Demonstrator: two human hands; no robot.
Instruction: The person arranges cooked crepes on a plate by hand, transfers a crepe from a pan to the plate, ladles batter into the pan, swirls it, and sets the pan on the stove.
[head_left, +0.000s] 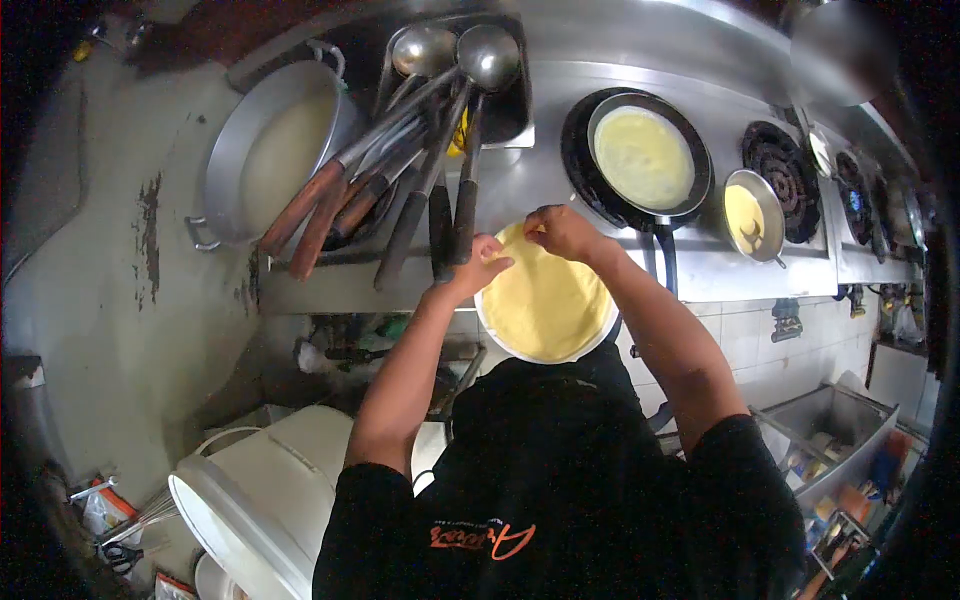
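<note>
The crepe [552,305] is yellow, its plate [546,360] white.

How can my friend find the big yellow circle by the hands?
Find the long steel counter, then the person's black shirt in front of it. Between them, the yellow circle lies on a white dish, with the left hand and the right hand at its far edge. The paler round sits in a dark frying pan; this one is deeper yellow, with a white rim showing.
</note>
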